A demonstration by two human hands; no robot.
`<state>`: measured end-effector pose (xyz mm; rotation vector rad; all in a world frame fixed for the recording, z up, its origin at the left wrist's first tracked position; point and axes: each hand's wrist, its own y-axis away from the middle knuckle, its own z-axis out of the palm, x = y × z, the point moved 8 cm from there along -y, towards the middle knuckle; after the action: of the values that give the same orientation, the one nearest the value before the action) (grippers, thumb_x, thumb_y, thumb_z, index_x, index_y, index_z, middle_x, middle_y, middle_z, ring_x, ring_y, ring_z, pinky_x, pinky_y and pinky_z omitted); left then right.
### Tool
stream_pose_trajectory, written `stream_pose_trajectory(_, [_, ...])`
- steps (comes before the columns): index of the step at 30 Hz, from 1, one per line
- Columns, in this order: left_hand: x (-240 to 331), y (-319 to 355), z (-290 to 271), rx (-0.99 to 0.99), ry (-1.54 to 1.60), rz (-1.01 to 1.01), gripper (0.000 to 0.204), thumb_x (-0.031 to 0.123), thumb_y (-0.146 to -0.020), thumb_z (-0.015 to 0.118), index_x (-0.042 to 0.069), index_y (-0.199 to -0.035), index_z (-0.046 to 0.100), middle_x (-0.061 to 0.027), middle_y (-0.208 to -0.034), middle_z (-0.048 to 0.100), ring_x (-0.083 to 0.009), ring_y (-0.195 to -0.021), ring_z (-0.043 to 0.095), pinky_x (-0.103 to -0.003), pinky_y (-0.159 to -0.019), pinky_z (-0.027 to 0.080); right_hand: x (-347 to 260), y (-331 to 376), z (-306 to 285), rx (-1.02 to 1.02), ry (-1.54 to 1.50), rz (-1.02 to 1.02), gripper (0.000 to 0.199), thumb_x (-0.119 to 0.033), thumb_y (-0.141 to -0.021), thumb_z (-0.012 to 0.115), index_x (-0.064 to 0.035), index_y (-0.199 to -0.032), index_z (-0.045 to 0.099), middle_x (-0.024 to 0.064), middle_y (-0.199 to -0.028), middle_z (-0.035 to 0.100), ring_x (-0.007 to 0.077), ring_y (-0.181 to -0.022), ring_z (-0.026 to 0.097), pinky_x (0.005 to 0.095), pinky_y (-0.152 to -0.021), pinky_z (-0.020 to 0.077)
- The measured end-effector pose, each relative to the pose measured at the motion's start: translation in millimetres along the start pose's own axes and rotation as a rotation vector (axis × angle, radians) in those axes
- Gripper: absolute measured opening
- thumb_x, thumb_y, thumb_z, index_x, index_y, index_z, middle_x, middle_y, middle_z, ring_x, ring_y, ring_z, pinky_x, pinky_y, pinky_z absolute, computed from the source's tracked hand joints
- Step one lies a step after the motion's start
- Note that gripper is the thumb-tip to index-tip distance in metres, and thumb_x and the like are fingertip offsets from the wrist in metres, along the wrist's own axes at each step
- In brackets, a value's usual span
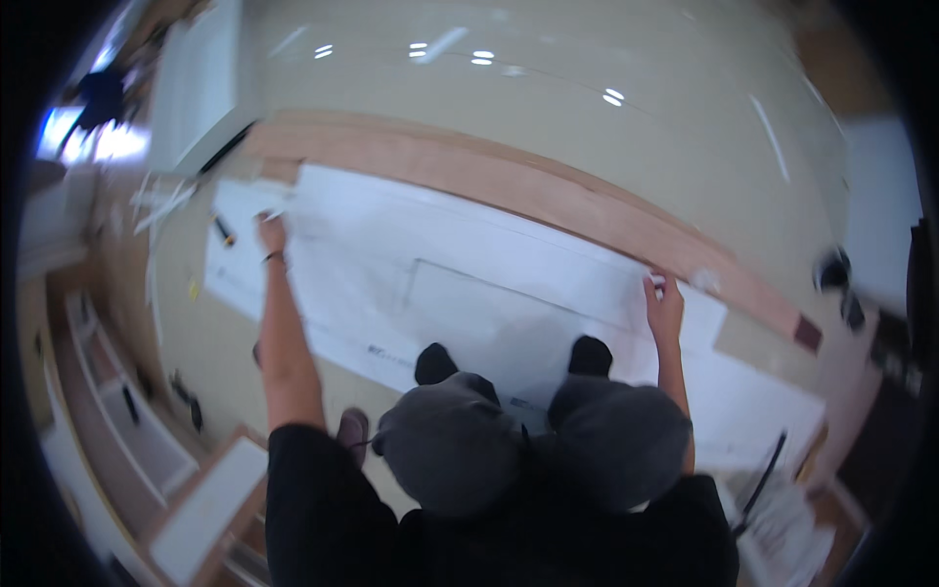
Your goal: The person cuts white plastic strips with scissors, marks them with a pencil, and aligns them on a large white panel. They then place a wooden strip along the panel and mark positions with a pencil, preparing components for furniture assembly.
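A large white sheet (391,220) with a thin printed outline lies spread on the floor in front of me. Near its left end my left hand (272,233) is closed, fingers pinched on what looks like the sheet's edge; the fingertips are blurred. At the far right corner, my right hand (665,305) has its fingers bent together around a white edge of the same sheet. My feet in black socks (435,363) rest on the near part, under my bent knees (455,445). Beside my left hand lies a dark cutter-like tool with a yellow part (224,231).
A long reddish-brown board (469,181) runs along the sheet's far side. A white panel (201,83) stands at the far left, above white strips of scrap (164,203). A drawer-like frame (127,391) lies at left. Crumpled clear plastic (782,523) sits near right.
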<state>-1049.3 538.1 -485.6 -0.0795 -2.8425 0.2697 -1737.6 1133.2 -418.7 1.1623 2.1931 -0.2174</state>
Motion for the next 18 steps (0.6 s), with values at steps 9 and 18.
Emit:
stream_pose_trajectory(9, [113.0,11.3,-2.7,0.129,0.357,-0.156,0.036,0.021,-0.082,0.074,-0.002,-0.109,0.066,-0.0202,-0.098,0.066,-0.0335,-0.093,0.064,-0.041,-0.085,0.051,-15.1,7.2,28.6,0.054,0.153,0.271,0.050,-0.041,-0.088,0.072,-0.0071,-0.120,0.053,0.0098,-0.081,0.060,0.0256,-0.076,0.061,0.0399,-0.070,0.0481])
stream_pose_trajectory(18, [141.8,19.1,24.6,0.138,0.374,-0.301,0.042,0.030,-0.077,0.082,0.011,-0.113,0.070,-0.0147,-0.117,0.056,-0.0337,-0.112,0.050,-0.043,-0.099,0.042,-3.2,6.3,39.3,0.158,-0.006,0.147,0.047,-0.030,-0.084,0.079,-0.0059,-0.115,0.054,0.0047,-0.078,0.052,0.0171,-0.068,0.049,0.0323,-0.064,0.0445])
